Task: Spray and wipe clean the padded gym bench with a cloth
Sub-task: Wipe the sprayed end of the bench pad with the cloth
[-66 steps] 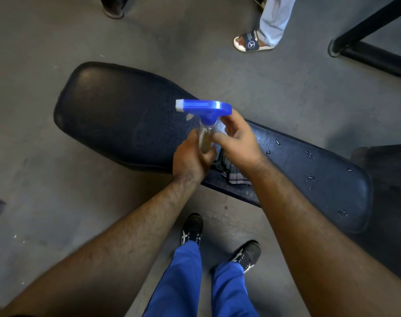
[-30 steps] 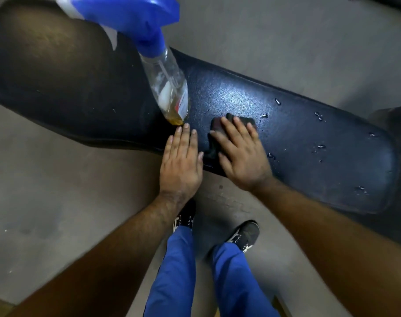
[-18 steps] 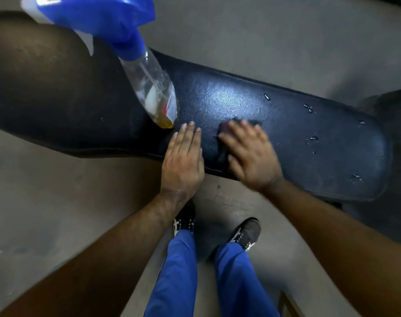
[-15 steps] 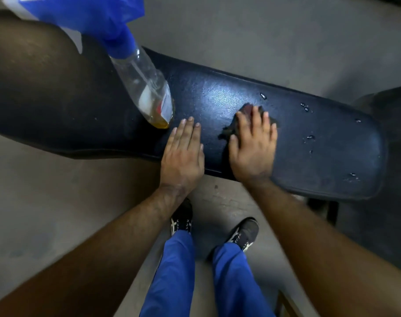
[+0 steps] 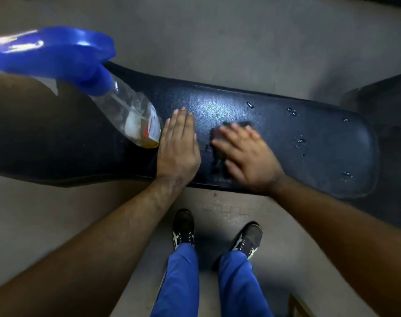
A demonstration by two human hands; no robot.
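- A padded gym bench (image 5: 275, 124) lies crosswise before the person's feet, droplets beading toward its right end.
- The right hand (image 5: 247, 154), blurred, fingers spread flat, presses a dark cloth (image 5: 217, 156) onto the pad.
- The left hand (image 5: 179, 145) rests flat on the pad, fingers straight, grasping nothing.
- The spray bottle (image 5: 135, 117) stands just beside the left hand, with only a shallow layer of amber liquid at its base; a sideways nudge would likely topple it.
- Droplets at the right may be missed.

Black padded vinyl bench (image 5: 275, 124) showing grained, glossy, wet-beaded; clear plastic spray bottle (image 5: 131, 117) shining; grey concrete floor (image 5: 217, 30) looking matt.
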